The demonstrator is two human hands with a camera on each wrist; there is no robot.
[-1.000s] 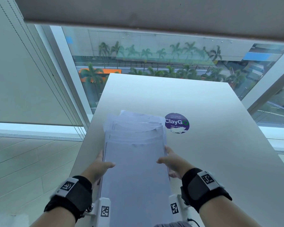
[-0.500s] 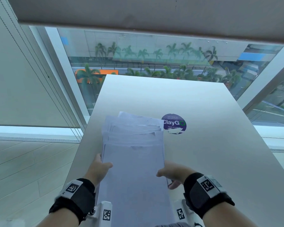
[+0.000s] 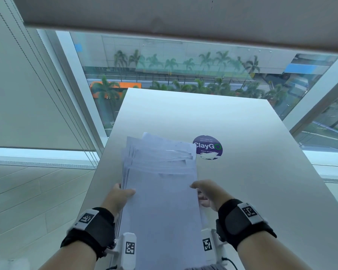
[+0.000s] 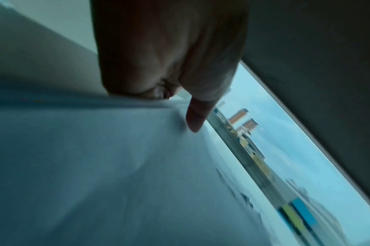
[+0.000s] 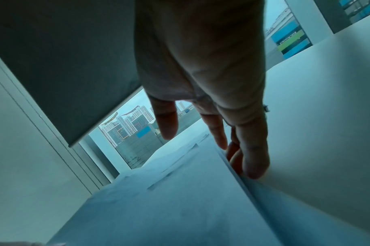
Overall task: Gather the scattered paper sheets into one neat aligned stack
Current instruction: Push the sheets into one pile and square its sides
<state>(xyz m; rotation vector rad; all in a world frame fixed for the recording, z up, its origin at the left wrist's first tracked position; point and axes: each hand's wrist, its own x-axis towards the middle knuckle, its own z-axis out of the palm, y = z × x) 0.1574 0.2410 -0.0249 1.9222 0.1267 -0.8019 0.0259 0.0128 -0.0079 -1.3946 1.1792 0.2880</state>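
Observation:
A stack of white paper sheets [image 3: 160,193] lies lengthwise on the grey table [image 3: 252,201], its near end over the table's front edge. The far ends of the sheets are fanned out and uneven. My left hand [image 3: 123,191] grips the stack's left edge, thumb [image 4: 195,119] on the top sheet [image 4: 95,166] and fingers hidden beneath. On the other side, my right hand [image 3: 200,191] holds the right edge; its fingers [image 5: 253,158] curl under the sheets [image 5: 169,199] and its thumb [image 5: 167,123] sits just above the top sheet.
A round purple ClayGo sticker [image 3: 207,147] is stuck to the table right of the stack's far end. The table's far edge meets a large window [image 3: 183,71]. A blind [image 3: 27,94] hangs at the left, and floor [image 3: 37,201] lies past the table's left edge.
Both hands slid a little toward me along the stack's sides, then forward again. The stack stays where it was beside the sticker.

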